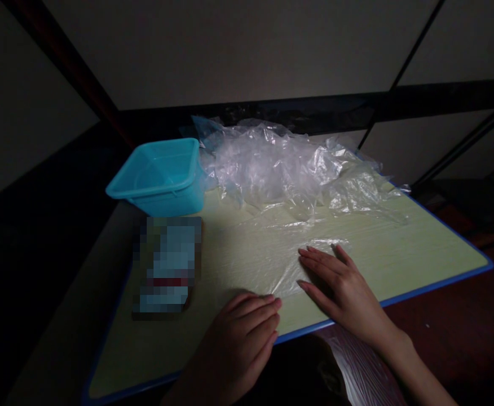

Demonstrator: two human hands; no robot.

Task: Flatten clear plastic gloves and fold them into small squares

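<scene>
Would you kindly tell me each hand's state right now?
Left hand: fingers loosely bent; grip cannot be told.
Right hand: open, over thin, clear plastic film.

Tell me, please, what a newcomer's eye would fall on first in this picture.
Probably the bright turquoise tub, vivid against the dark surroundings at the far left of the pale, blue-edged table. Next comes the shiny heap of crumpled clear plastic just right of it, along the table's back. Then the left hand and right hand stand out at the near edge.
</scene>
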